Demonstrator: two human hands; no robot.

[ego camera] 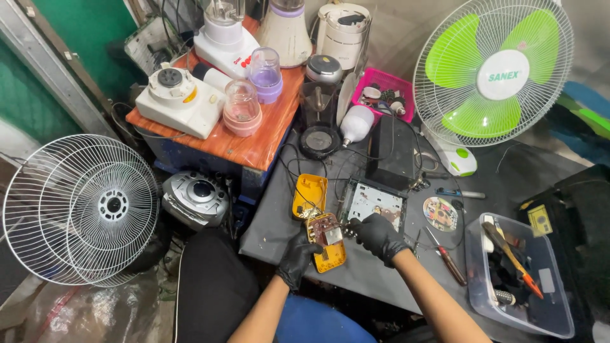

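Observation:
My left hand (296, 255), in a black glove, holds a yellow device shell (332, 256) with a brown circuit board (325, 230) in it at the near edge of the dark workbench (381, 273). In a black glove too, my right hand (377, 235) pinches at the right edge of that board. A second yellow shell half (309, 194) lies just beyond, with thin wires running to the board. Behind my right hand sits an open metal chassis with a pale circuit board (373, 202).
A fan with green blades (492, 70) stands at the back right. A disc (440, 213), a screwdriver (446, 257) and a clear tool bin (518, 279) lie right of my hands. Blender bases and jars crowd an orange table (254, 143). A bare fan grille (79, 209) leans on the left.

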